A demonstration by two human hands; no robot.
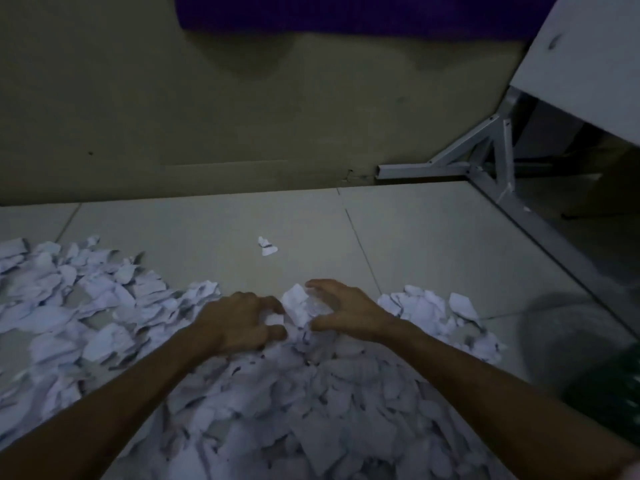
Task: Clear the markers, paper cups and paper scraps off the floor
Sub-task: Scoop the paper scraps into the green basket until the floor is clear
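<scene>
A wide heap of torn white paper scraps (277,393) covers the tiled floor (433,244) from the left edge to the lower middle. My left hand (242,323) and my right hand (343,313) lie side by side on the far end of the heap, their fingers curled round a bunch of scraps (299,306) gathered between them. A smaller patch of scraps (440,313) lies just right of my right hand. One lone scrap (266,246) sits apart on bare floor beyond the hands. No markers or paper cups show.
A beige wall (207,116) runs along the back, with a dark purple thing (346,12) at the top. A white table (588,64) with a grey metal leg frame (491,157) stands at the right. A blurred dark green object (609,386) sits at the right edge.
</scene>
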